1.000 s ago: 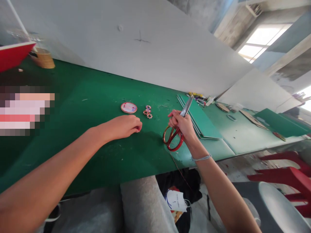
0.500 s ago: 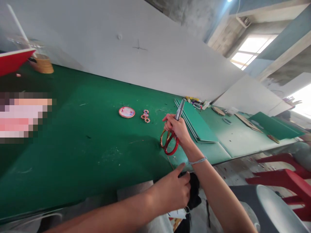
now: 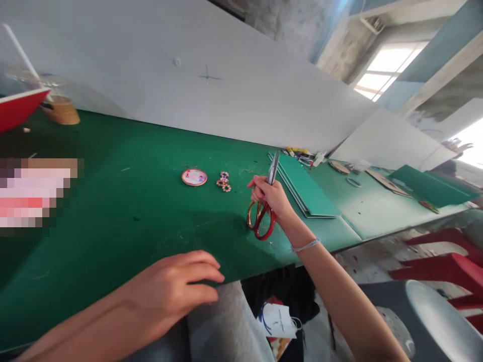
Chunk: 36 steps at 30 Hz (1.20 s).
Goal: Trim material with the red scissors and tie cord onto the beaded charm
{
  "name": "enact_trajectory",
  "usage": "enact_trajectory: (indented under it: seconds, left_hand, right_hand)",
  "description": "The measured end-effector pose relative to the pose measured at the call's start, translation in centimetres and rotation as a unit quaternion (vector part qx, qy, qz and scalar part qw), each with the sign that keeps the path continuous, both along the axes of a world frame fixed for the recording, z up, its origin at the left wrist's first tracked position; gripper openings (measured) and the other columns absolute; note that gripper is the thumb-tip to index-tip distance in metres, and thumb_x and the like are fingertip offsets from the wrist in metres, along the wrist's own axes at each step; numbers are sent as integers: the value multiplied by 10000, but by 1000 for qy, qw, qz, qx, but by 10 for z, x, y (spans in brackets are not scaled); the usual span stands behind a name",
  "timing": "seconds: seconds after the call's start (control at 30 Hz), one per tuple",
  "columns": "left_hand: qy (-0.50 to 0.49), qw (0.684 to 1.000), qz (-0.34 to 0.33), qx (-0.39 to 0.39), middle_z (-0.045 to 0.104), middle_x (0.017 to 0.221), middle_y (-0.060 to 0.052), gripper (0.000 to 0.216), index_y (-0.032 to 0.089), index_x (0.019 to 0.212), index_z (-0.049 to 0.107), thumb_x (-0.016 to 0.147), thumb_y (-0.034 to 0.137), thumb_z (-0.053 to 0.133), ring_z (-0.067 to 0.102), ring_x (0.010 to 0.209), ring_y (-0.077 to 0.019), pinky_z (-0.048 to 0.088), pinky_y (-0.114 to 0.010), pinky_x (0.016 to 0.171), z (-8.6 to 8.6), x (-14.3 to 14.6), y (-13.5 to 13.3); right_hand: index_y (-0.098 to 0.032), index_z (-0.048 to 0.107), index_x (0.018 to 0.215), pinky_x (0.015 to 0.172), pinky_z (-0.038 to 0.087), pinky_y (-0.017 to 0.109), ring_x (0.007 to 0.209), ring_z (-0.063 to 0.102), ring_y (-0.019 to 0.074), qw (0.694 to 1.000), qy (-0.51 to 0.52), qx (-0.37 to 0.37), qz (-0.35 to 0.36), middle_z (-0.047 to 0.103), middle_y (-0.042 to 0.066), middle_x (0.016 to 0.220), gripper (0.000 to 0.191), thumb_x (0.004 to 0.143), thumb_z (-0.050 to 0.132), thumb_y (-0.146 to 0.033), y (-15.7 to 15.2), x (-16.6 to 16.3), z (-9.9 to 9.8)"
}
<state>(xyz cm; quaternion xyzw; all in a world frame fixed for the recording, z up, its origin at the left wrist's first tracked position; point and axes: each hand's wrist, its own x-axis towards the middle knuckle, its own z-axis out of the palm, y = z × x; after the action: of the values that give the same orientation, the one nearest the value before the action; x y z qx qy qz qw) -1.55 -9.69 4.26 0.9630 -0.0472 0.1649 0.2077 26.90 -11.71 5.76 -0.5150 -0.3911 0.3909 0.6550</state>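
My right hand (image 3: 268,196) is closed around a pair of scissors (image 3: 264,224), gripping them at the middle. Their red handle loops hang below the hand and the metal blades point up and away. My left hand (image 3: 181,286) hovers at the near edge of the green table (image 3: 124,221), fingers stretched and apart, holding nothing. Beyond it on the table lies a small oval piece (image 3: 194,177) with a pink-red rim and a pale patterned middle. Just to its right sits a little cluster of beaded rings (image 3: 224,182). Neither is touched by a hand.
Right of the scissors lies a stack of green boards (image 3: 307,191). Behind it are assorted small tools (image 3: 302,155). A grey-white panel (image 3: 151,75) stands along the back. A woven tan container (image 3: 63,110) and a red object (image 3: 22,108) are at left. Red stools (image 3: 453,271) stand at right.
My left hand has moved left, away from beside my right forearm, to the table's near edge. My right hand still holds the scissors, almost in the same place. The view has shifted slightly.
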Motion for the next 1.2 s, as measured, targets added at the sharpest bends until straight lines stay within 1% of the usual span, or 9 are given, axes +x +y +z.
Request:
enact_trajectory:
  seconds: [0.07, 0.17, 0.33, 0.43, 0.5, 0.6, 0.77, 1.0, 1.2]
  left_hand:
    - [-44, 997, 51, -32, 746, 1065, 54, 347, 363, 1054, 675, 933, 150, 429, 673, 984, -129, 542, -234, 838, 2, -15, 10]
    - [-131, 960, 246, -20, 729, 984, 47, 284, 397, 1138, 630, 946, 266, 467, 672, 886, -168, 535, -304, 782, 9, -23, 22]
    - [-45, 890, 427, 157, 700, 938, -72, 361, 265, 1191, 629, 967, 246, 347, 628, 898, -290, 469, -471, 805, 30, 12, 47]
    - [-15, 892, 403, 202, 661, 1137, -201, 388, 112, 1258, 577, 949, 171, 349, 514, 1169, -399, 405, -578, 905, 31, 45, 57]
    - [-18, 914, 358, 188, 590, 1307, -203, 358, 122, 1241, 590, 950, 170, 386, 461, 1260, -380, 351, -585, 1001, 23, 61, 57]
    - [72, 949, 283, 118, 697, 1018, -116, 271, 173, 1026, 695, 958, 285, 459, 610, 1016, -296, 465, -436, 857, 4, 73, 51]
    - [92, 963, 251, 15, 675, 839, -47, 274, 216, 868, 716, 932, 206, 449, 651, 752, -178, 457, -282, 624, -12, 73, 45]
    - [87, 981, 167, 49, 637, 880, -56, 326, 196, 918, 696, 932, 100, 385, 619, 845, -189, 465, -305, 721, -18, 58, 46]
    - [79, 981, 166, 62, 584, 884, -52, 343, 192, 977, 693, 955, 119, 359, 573, 806, -176, 439, -290, 686, -27, 48, 49]
  right_hand:
    - [-140, 602, 651, 433, 264, 241, 358, 293, 39, 1000, 4, -1, -3, 340, -112, 373, 359, 758, 734, -457, 0, 1, 0]
    - [-142, 600, 651, 432, 268, 241, 355, 290, 40, 1000, 4, -3, -5, 336, -113, 371, 368, 749, 740, -469, 0, 2, 0]
    - [-149, 601, 647, 432, 265, 247, 355, 290, 46, 1000, -14, -13, -1, 329, -111, 369, 365, 752, 728, -474, 2, -1, 1]
    - [-147, 608, 647, 429, 250, 247, 362, 288, 47, 1000, -17, -13, -1, 336, -106, 372, 349, 749, 726, -460, 2, -4, 2]
    - [-147, 611, 646, 433, 251, 248, 367, 291, 48, 1000, -20, -10, 0, 341, -103, 375, 344, 751, 723, -456, 1, -5, 2]
    - [-147, 614, 647, 441, 254, 251, 372, 290, 49, 1000, -23, 0, 2, 342, -102, 375, 340, 754, 722, -452, -1, -5, 1]
    - [-155, 613, 660, 458, 255, 259, 388, 285, 53, 999, -31, 15, -4, 332, -103, 386, 338, 776, 711, -457, -8, -5, 1]
    - [-167, 613, 661, 477, 270, 270, 413, 292, 64, 998, -60, 30, -3, 335, -93, 412, 338, 804, 687, -464, -14, -7, 2]
    - [-165, 614, 653, 472, 258, 271, 412, 284, 62, 998, -45, 33, 0, 331, -93, 410, 327, 807, 694, -442, -14, -7, 4]
